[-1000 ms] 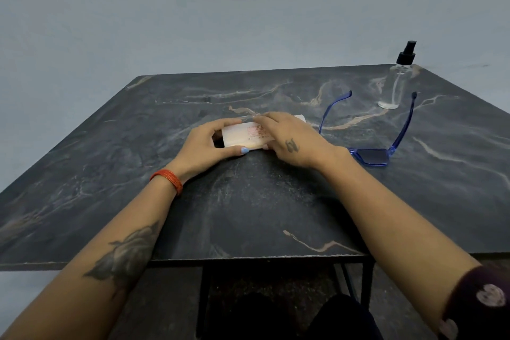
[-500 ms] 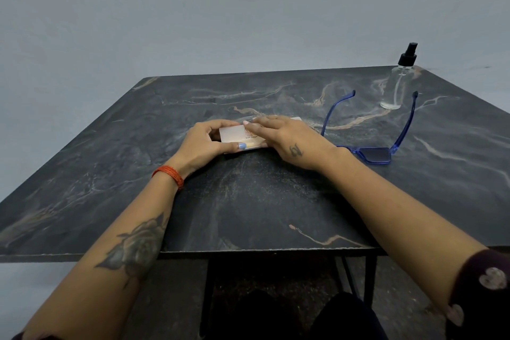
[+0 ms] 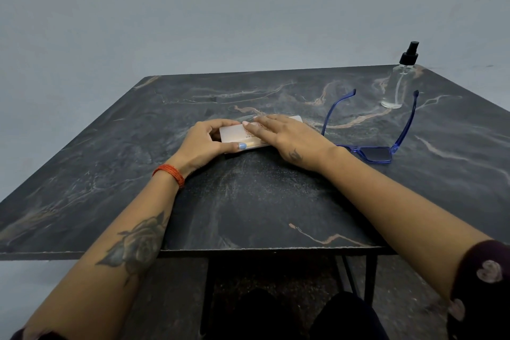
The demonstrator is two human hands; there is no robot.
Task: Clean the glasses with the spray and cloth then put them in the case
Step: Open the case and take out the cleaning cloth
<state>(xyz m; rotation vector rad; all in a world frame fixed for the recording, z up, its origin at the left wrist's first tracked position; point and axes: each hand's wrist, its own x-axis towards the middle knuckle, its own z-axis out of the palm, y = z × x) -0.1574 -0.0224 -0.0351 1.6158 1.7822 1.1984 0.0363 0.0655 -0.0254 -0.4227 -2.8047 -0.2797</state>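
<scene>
A pale pinkish glasses case (image 3: 239,135) lies flat in the middle of the dark marble table (image 3: 248,201). My left hand (image 3: 205,145) grips its left end, thumb along the near edge and fingers curled over the far edge. My right hand (image 3: 287,139) rests on top of the case with straight fingers. Blue-framed glasses (image 3: 376,153) with dark lenses lie just right of my right hand, arms unfolded and pointing away. A clear spray bottle (image 3: 398,83) with a black nozzle stands upright at the far right. No cloth is in sight.
The table's near edge (image 3: 248,250) runs in front of me, with black metal legs (image 3: 369,279) below. A plain grey wall stands behind the table.
Both hands stay on the case in nearly the same place. My right hand's fingers have flattened and slid slightly along the top of the case.
</scene>
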